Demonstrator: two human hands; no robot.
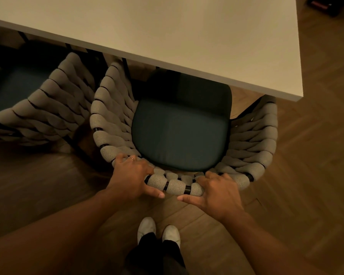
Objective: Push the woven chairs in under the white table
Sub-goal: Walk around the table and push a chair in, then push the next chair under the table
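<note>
At the near edge of the tabletop (pixel 167 32), the woven chair (pixel 109 124) stands with its seat front under the overhang. The left hand (pixel 132 175) and right hand (pixel 216 193) grip the backrest rail (pixel 175 185), fingers (pixel 125 158) curled over it (thumbs behind). The tabletop lies straight ahead, equally near both hands.

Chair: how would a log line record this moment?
chair | seat front under table | left hand grips back rim | right hand grips back rim | second chair beside, left

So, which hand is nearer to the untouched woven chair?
Left. The left hand grips the held chair's rim right of the untouched chair; the right hand grips farther right.
</note>
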